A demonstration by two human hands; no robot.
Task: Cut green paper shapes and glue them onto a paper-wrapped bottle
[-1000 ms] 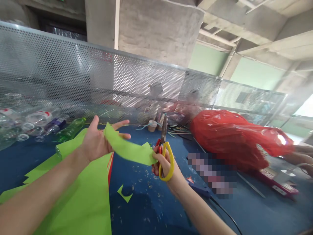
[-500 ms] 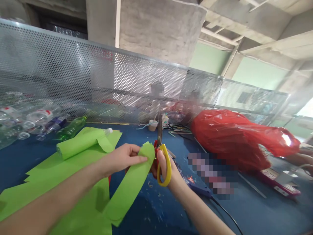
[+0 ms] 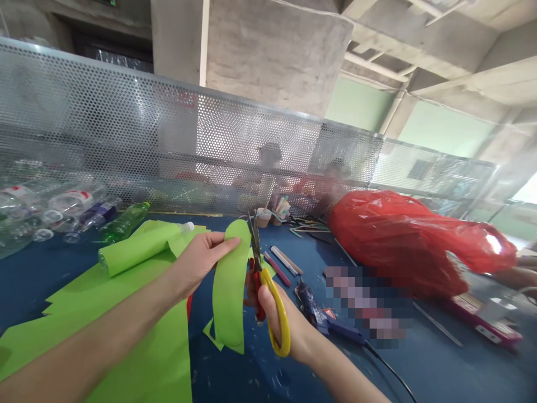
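Observation:
My left hand pinches the upper left edge of a long green paper strip, which hangs down and has a rounded top. In my right hand is a pair of scissors with yellow and red handles. The blades point up and are slightly apart, close beside the strip's right edge; whether they touch it I cannot tell. A small green scrap shows by the strip's lower end. Larger green sheets lie under my left forearm, and on them rests a bottle wrapped in green paper.
Several clear bottles and a green bottle lie at the left. To the right are a blue glue gun with a cord, thin sticks and a big red plastic bag. A perforated metal screen stands behind.
The scissors have moved left and down, and their blades now show slightly parted. The strip has swung more upright, with my left hand a little further left and higher.

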